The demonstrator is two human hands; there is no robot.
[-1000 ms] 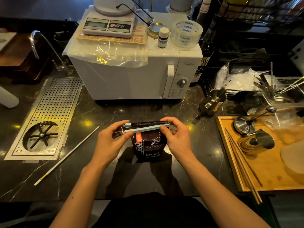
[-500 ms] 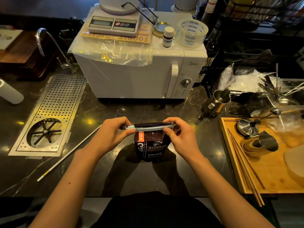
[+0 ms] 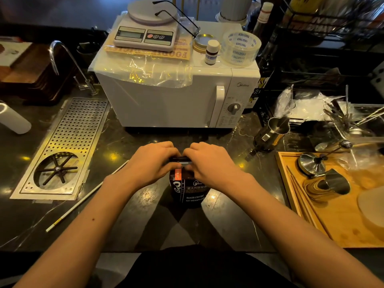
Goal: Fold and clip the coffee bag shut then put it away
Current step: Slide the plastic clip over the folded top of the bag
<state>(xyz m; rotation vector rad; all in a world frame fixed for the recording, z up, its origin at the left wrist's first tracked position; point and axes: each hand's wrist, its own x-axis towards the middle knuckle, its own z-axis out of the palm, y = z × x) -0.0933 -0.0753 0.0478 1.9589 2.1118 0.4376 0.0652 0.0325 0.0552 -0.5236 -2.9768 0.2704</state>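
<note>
A small black coffee bag (image 3: 190, 191) with white lettering and an orange sticker stands upright on the dark counter, right in front of me. My left hand (image 3: 152, 164) and my right hand (image 3: 209, 163) press together over its folded top. Between the fingertips shows a short piece of the pale sealing clip (image 3: 184, 162) lying across the fold. The hands hide most of the clip and the bag's top edge.
A white microwave (image 3: 176, 100) stands just behind the bag, with a scale, a small bottle and a tape roll on top. A perforated metal drip tray (image 3: 68, 146) is at the left, a thin white stick (image 3: 83, 199) beside it. A wooden tray (image 3: 336, 223) with metal tools lies at right.
Both hands have slid inward from the ends of the clip toward its middle and now cover most of it. The bag's top sits lower and flatter.
</note>
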